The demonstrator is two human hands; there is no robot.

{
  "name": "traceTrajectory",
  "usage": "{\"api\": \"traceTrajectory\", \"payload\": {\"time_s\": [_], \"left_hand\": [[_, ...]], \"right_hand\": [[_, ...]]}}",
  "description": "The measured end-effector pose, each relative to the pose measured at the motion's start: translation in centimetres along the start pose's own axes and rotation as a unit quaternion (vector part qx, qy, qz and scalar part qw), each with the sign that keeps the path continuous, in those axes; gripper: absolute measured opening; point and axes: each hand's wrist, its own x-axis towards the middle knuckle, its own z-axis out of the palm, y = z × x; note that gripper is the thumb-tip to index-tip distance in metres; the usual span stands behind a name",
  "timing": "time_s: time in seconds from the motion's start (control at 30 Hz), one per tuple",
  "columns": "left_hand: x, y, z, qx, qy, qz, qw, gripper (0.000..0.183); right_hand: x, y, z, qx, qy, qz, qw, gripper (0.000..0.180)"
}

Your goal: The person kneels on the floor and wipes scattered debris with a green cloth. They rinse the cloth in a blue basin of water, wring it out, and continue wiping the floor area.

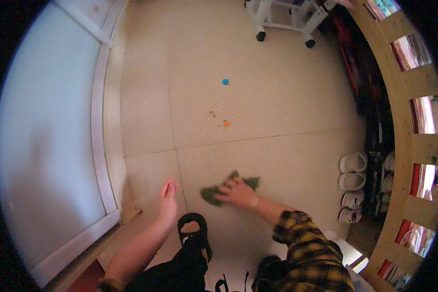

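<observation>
My right hand (237,193) rests on a crumpled green cloth (210,194) on the beige tiled floor, its fingers spread over the cloth and slightly blurred. One corner of the cloth sticks out past the fingers. My left hand (169,191) hangs over the floor to the left, seen edge-on with its fingers close together; no object shows in it. Farther out lie a small orange piece (226,124), some dark crumbs (213,114) and a round blue cap-like piece (225,81).
A frosted sliding door (54,127) runs along the left. White shoes (352,171) stand at the right beside a wooden shelf unit (398,146). A white wheeled frame (284,25) is at the top. My foot in a black sandal (192,226) is just below the hands.
</observation>
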Motion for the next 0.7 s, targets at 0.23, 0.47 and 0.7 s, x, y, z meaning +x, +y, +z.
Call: {"api": "traceTrajectory", "payload": {"time_s": [0.23,0.47,0.7], "left_hand": [[13.9,4.3,5.0,0.457,-0.069,0.2,0.864,0.072],[20.3,7.9,7.4,0.799,-0.192,0.179,0.541,0.096],[22.9,7.3,8.1,0.827,-0.227,0.108,0.503,0.099]], "right_hand": [[9.6,10.7,-5.5,0.148,0.38,0.349,0.844,0.065],[-18.0,6.4,-1.8,0.115,0.466,0.612,0.628,0.072],[-16.7,3.6,8.9,0.099,0.386,0.843,0.361,0.066]]}}
